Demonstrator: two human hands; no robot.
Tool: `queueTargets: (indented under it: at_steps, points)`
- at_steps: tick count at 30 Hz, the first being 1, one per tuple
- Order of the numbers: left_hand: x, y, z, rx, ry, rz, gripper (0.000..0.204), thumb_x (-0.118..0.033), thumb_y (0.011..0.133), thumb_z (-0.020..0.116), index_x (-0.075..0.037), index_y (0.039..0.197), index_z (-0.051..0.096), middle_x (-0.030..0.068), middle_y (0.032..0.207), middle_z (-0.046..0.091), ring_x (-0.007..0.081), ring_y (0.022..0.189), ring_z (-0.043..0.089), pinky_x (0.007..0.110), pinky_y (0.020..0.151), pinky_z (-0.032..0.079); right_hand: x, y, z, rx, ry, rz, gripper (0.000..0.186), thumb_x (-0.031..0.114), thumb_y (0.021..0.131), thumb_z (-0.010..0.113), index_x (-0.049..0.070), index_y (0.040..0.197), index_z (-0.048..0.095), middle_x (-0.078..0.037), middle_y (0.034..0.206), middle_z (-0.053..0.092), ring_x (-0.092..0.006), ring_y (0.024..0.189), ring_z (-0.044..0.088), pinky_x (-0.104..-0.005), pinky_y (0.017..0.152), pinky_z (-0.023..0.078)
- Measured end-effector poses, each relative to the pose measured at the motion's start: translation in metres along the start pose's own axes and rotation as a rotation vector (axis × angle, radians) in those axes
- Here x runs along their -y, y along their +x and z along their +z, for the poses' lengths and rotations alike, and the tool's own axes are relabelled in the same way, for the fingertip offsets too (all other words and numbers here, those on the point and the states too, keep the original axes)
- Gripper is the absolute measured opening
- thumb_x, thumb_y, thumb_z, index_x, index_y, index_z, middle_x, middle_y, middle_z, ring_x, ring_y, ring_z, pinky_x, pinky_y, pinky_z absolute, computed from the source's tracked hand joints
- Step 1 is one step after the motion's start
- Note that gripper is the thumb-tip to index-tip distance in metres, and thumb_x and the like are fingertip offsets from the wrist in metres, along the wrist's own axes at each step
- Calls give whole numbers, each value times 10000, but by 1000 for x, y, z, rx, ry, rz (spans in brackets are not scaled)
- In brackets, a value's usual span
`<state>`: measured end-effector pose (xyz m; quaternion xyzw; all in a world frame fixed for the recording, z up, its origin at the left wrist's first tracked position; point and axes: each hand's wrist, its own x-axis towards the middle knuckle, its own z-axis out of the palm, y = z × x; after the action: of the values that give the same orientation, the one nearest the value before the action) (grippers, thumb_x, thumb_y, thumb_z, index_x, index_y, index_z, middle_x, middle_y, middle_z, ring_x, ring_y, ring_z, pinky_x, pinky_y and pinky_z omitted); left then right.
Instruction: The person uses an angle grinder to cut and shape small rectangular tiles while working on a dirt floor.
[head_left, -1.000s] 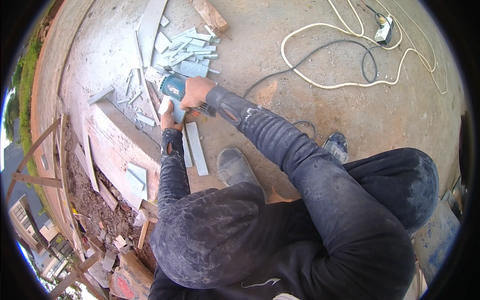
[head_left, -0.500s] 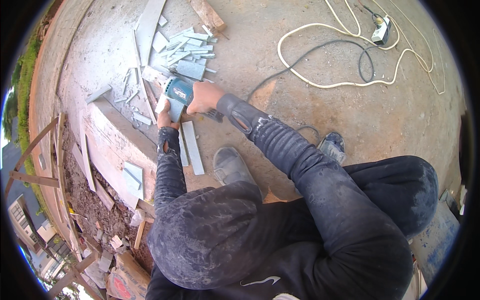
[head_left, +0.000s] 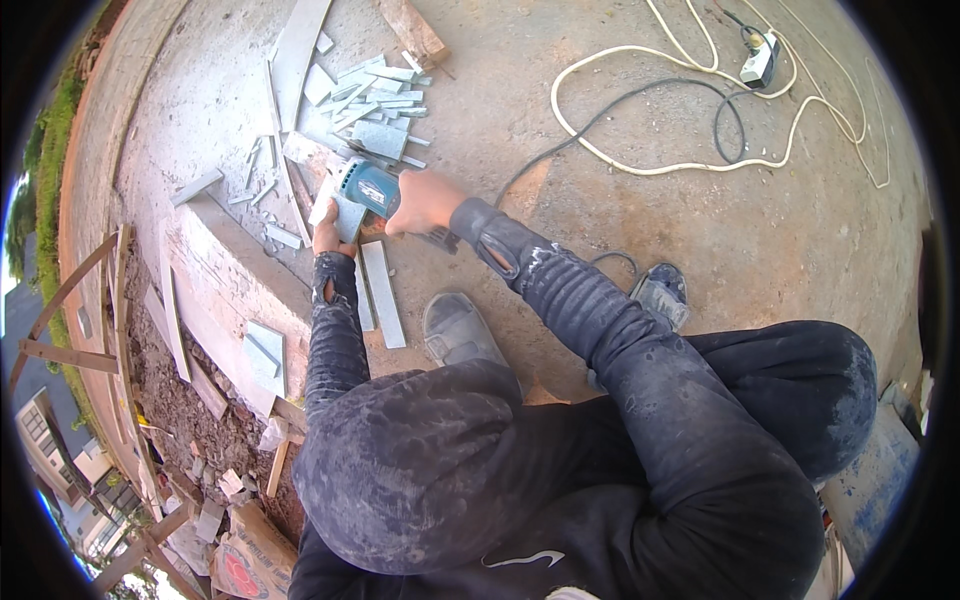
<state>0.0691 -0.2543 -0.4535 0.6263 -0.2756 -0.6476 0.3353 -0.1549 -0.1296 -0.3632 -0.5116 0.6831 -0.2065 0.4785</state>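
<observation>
My right hand [head_left: 425, 203] is closed around the body of a teal angle grinder [head_left: 370, 186], its dark rear end showing below my wrist. The grinder's front end lies over a small grey-blue tile piece [head_left: 349, 220]. My left hand [head_left: 327, 233] grips that piece at its near left side, the fingers partly hidden by the tile. Its disc cannot be made out. Just beyond the grinder lies a larger tile offcut [head_left: 380, 138], beside a heap of narrow tile strips [head_left: 385, 92].
Two long tile strips [head_left: 383, 295] lie by my left shoe [head_left: 462, 330]. A concrete ledge [head_left: 235, 265] with tile pieces [head_left: 265, 358] runs along the left. To the right, a dark cord [head_left: 600, 115] and a pale cable [head_left: 640, 170] loop toward a white socket block [head_left: 760, 62].
My right hand and the grinder have shifted slightly to the right, the hand blurred by motion. My left hand stays on the tile piece, almost in place.
</observation>
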Motion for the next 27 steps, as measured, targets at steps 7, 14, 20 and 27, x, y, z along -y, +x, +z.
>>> queueTargets:
  at_steps: [7,14,20,27]
  points:
    - [-1,-13,13,-32,-16,-23,382,-217,980,602,-31,1307,538,139,1194,653,299,1044,662,438,911,536,-6,-7,3,-34,-3,59,512,295,534,790,-37,919,723,-224,939,721,-328,881,717,-373,764,575]
    - [-1,-10,8,-24,6,15,413,-257,980,606,-32,1319,530,140,1214,652,305,1027,671,418,885,551,-10,-15,1,32,24,28,597,341,592,768,-67,1013,656,-271,979,690,-375,917,690,-408,794,553]
    - [5,5,-1,23,-38,-9,417,-225,972,619,-37,1330,516,141,1216,644,307,1049,663,438,919,552,-19,-22,3,18,17,15,597,341,599,761,-74,1014,649,-268,956,687,-382,894,682,-416,785,548]
    - [13,-6,-23,-63,111,197,530,-276,868,768,73,1201,548,158,1090,661,243,889,676,374,752,561,-28,-37,-8,-47,118,16,554,333,607,742,-65,977,636,-220,895,687,-339,822,672,-385,747,524]
